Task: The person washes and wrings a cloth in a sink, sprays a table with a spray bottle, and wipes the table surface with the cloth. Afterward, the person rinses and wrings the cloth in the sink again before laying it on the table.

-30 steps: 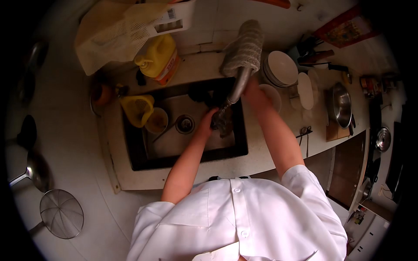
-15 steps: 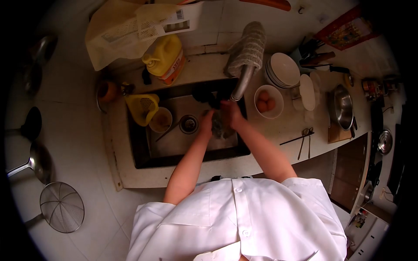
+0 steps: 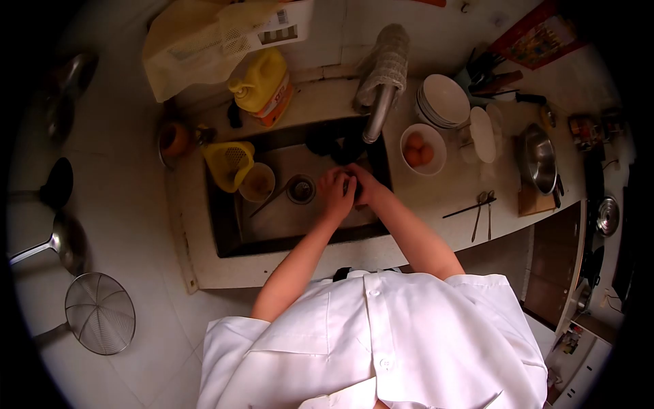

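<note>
Over the right half of the sink point(image 3: 238, 247), my left hand point(image 3: 335, 195) and my right hand point(image 3: 366, 186) are pressed together with fingers curled. Something small and dark point(image 3: 349, 185) shows between them, mostly covered by the fingers, and I cannot make out its kind. The metal faucet spout point(image 3: 380, 116), wrapped in a pale cloth point(image 3: 390, 58), ends just above my hands. Left of them lie the drain point(image 3: 300, 189), a yellow strainer basket point(image 3: 228, 165) and a pale bowl point(image 3: 257, 183).
On the counter to the right stand a white bowl point(image 3: 430, 168) of eggs point(image 3: 417, 150), stacked plates point(image 3: 444, 99), spoons point(image 3: 482, 211) and a steel basin point(image 3: 538, 160). A yellow jug point(image 3: 262, 85) stands behind the sink. Skimmer point(image 3: 101, 313) and ladle point(image 3: 68, 242) hang at left.
My hands were apart, the right one up at the faucet's mouth. Now the right hand is lower and both have closed together. The whole view has shifted slightly.
</note>
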Tool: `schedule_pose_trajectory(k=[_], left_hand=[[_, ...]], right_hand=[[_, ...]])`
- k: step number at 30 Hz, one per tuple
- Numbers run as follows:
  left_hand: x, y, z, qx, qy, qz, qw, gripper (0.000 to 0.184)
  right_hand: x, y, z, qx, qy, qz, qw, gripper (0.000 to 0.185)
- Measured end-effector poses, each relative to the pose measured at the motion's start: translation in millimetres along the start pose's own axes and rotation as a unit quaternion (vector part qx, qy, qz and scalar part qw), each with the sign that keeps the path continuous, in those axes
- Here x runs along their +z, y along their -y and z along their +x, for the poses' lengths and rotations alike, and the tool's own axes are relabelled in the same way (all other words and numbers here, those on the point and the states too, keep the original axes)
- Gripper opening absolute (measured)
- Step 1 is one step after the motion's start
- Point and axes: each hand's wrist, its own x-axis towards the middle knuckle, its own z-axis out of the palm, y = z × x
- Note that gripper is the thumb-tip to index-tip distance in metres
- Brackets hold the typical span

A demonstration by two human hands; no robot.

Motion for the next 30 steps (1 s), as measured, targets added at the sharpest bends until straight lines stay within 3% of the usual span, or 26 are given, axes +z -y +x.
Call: schedule_pose_trajectory(k=[1,3,4,5,6,8,12,14,15,16,17,18,19,21,22,24,25,27,28,30], left_hand=[[5.6,-0.1,-2.3,-0.052,-0.013,-0.045,0.998,0.021],[16.0,-0.7,-5.5,-0.104,-0.028,-0.089,0.99,0.022],[19.2,-1.6,-6.3,-0.168,-0.05,-0.168,0.97,0.023],[21.1,-1.5,-8.5,-0.23,-0.073,-0.244,0.939,0.024],[19.2,-4.7,-9.3,-0.231,-0.075,-0.242,0.939,0.024],[16.0,-10.3,-7.5,-0.365,-0.079,-0.313,0.873,0.028],[21.4,-1.4,-18.5,-0.38,-0.087,-0.383,0.837,0.03],[6.8,-9.1,-17.3,-0.456,-0.057,-0.513,0.725,0.035],[-3.1,-5.3,-17.2,-0.455,-0.059,-0.512,0.726,0.035],[-16.7,2.4,-18.0,-0.47,0.05,-0.663,0.58,0.04],[-29.2,8.4,-19.9,-0.459,0.155,-0.777,0.4,0.045],[-41.7,8.5,-16.6,-0.47,0.209,-0.765,0.387,0.05],[-47.0,7.7,-16.3,-0.47,0.208,-0.766,0.386,0.05],[-52.7,6.4,-16.2,-0.464,0.239,-0.74,0.425,0.043],[-50.9,9.8,-15.9,-0.462,0.239,-0.74,0.426,0.043],[-48.7,15.1,-14.1,-0.415,0.266,-0.72,0.489,0.038],[-49.4,17.0,-12.4,-0.415,0.266,-0.72,0.489,0.038],[-52.1,21.5,-8.2,-0.393,0.351,-0.617,0.584,0.029],[-47.6,31.9,-10.0,-0.393,0.353,-0.618,0.583,0.029],[-43.4,54.4,-10.3,-0.467,0.343,-0.578,0.575,0.015]], right_hand=[[-5.2,-6.5,16.0,0.0,0.001,0.0,1.0,0.029],[-26.8,-21.9,60.0,-0.166,-0.024,0.097,0.981,0.041],[-27.9,-25.4,61.0,-0.165,-0.023,0.095,0.981,0.041],[-28.4,-30.2,62.9,-0.188,-0.053,0.047,0.98,0.04],[-27.8,-34.8,64.1,-0.211,-0.082,-0.002,0.974,0.04],[-26.5,-39.2,65.9,-0.258,-0.138,-0.1,0.951,0.038],[-5.4,-48.6,35.3,-0.281,-0.202,-0.236,0.908,0.037],[18.7,-48.2,3.7,-0.29,-0.224,-0.216,0.905,0.037],[25.6,-48.0,-4.4,-0.299,-0.247,-0.193,0.901,0.036],[26.0,-46.2,-4.7,-0.299,-0.246,-0.194,0.902,0.036],[25.6,-43.3,-5.5,-0.337,-0.253,-0.253,0.871,0.035],[24.6,-40.9,-6.4,-0.374,-0.26,-0.309,0.835,0.033],[18.6,-40.1,-3.4,-0.373,-0.26,-0.31,0.835,0.033],[13.6,-40.7,-1.3,-0.412,-0.155,-0.446,0.779,0.031],[14.3,-40.3,-2.8,-0.413,-0.155,-0.447,0.778,0.031],[16.4,-40.9,-6.4,-0.41,-0.096,-0.358,0.833,0.036],[18.8,-40.3,-7.7,-0.41,-0.096,-0.359,0.833,0.036],[22.1,-36.6,-8.9,-0.277,-0.135,-0.34,0.888,0.038],[20.5,-35.3,-9.7,-0.277,-0.137,-0.339,0.889,0.038],[17.2,-32.2,-11.9,-0.439,-0.09,-0.462,0.766,0.042]])
